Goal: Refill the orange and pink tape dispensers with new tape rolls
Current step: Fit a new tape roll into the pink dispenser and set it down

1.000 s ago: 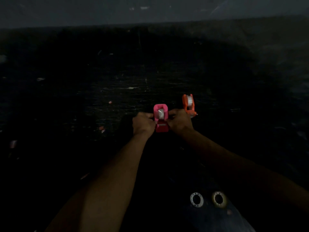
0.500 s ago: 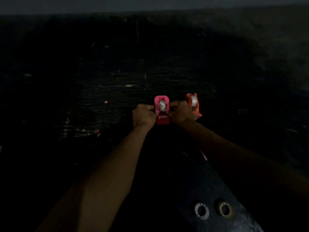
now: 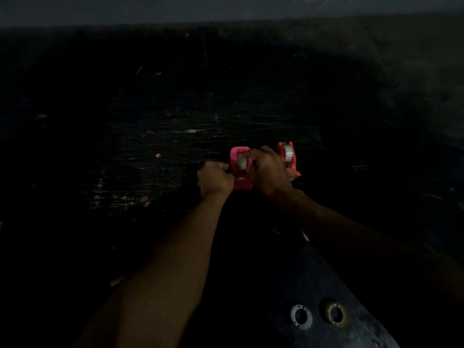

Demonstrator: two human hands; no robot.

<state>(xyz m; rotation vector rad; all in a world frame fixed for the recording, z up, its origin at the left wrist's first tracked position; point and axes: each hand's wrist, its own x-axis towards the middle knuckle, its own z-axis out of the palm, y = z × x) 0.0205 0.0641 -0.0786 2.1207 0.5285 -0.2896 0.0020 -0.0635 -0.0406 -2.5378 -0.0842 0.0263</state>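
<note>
No text, brand, number or sign is legible; the frame is dim and blurred.

Pink dispenser (image 3: 241,183): a small pale strip on its near face, below the right hand's (image 3: 270,173) fingers (image 3: 251,156) and just beside the left hand's (image 3: 215,180) knuckles. It may be a label; unreadable.

Orange dispenser (image 3: 288,156), just beyond the right fingers: no markings resolved.

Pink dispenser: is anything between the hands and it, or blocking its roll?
Nothing visible does. The left hand grips the pink dispenser at its left side, and the right hand curls its fingers onto the tape roll seated in it. The orange dispenser stands beyond the right hand.
</note>
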